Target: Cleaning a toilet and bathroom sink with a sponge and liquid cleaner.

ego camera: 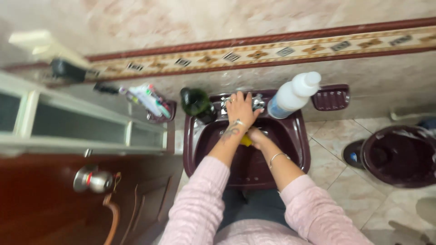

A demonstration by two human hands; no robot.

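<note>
A small bathroom with pale marbled wall tiles and a patterned brown border band runs behind a dark maroon sink [305,149] set against the wall, with beige floor tiles to the right. The left hand [240,109] lies flat with fingers spread over the chrome tap [258,102] at the back of the basin, pressing on it rather than gripping anything else. The right hand [256,137] sits lower, inside the bowl, curled closed around a small yellow object [246,141], perhaps a sponge or a bar of soap; too little of it shows to tell which. A dark green bottle [196,102] stands on the left back corner of the rim, just beside the left hand, and a white bottle [293,94] leans on the right back corner, near a maroon soap dish [330,97] fixed to the wall. A holder with toothbrushes [152,102] hangs left of the sink, and a maroon toilet [399,154] stands well apart on the right. Both bottles are close to the working hands, so a sideways sweep of the wrist off the tap could probably knock one into the bowl or onto the floor. If the yellow object is wet, it could slip from the right hand's grasp into the basin.
</note>
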